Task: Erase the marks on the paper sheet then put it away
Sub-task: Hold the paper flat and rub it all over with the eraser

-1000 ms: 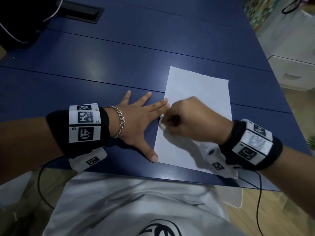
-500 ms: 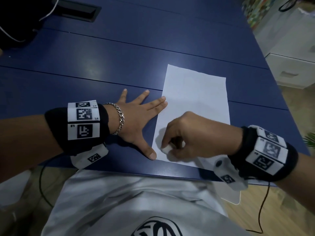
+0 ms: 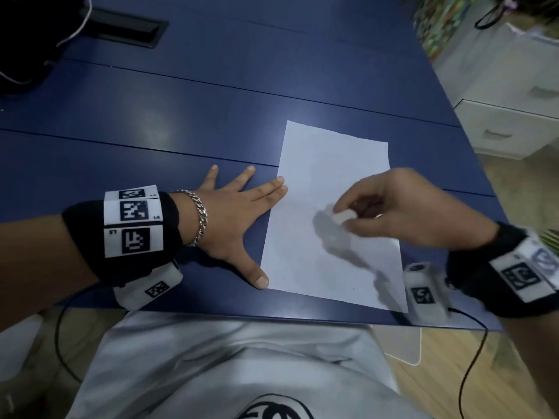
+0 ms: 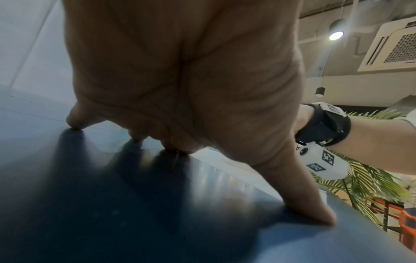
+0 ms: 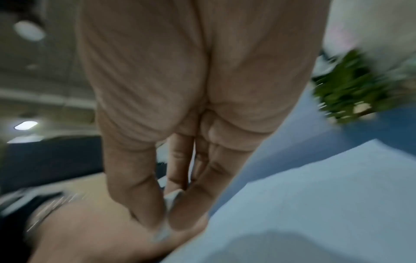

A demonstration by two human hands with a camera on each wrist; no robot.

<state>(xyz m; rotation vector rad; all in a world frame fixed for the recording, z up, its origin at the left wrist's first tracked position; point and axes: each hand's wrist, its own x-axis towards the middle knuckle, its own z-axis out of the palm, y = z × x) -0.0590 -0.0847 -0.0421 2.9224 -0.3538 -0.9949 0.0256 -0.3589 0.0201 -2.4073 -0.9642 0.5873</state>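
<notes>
The white rectangular paper sheet (image 3: 329, 213) is pinned along its edge by the flat, spread left hand (image 3: 233, 219), seemingly to steady it while the right hand (image 3: 405, 210) pinches a small white eraser (image 3: 341, 217) over its middle.

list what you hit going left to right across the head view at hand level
left wrist band → bracelet → left hand → paper sheet → eraser → right hand → right wrist band
</notes>
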